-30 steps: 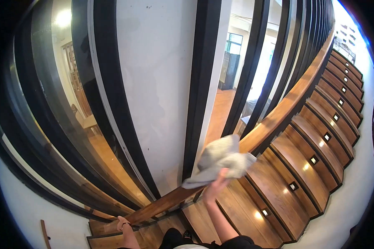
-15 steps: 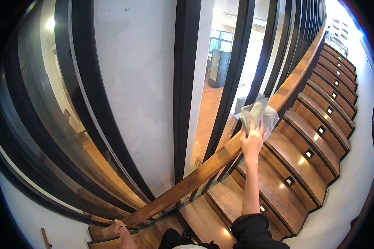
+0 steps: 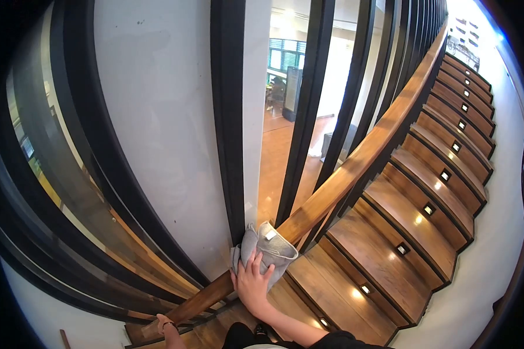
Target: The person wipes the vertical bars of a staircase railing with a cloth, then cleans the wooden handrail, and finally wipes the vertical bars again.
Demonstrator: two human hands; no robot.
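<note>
A grey cloth (image 3: pixel 279 247) with a small white label is draped over the wooden handrail (image 3: pixel 343 180). My right hand (image 3: pixel 253 285) presses it onto the rail from above, fingers spread over the fabric. Farther down, at the rail's lower end, my left hand (image 3: pixel 165 323) grips the wood, partly cut off by its low angle. A band circles that wrist. What the cloth covers on the rail's top is hidden.
Wooden stairs (image 3: pixel 384 256) with small lit step lights (image 3: pixel 429 209) curve up to the right along a white wall (image 3: pixel 477 296). Black vertical bars (image 3: pixel 227 116) stand beside the rail. Past them lies a room with an orange-brown floor (image 3: pixel 279 157).
My right hand has slid the cloth down along the handrail, toward me and to the left. My left hand stays at the rail's lower end. The view has shifted slightly.
</note>
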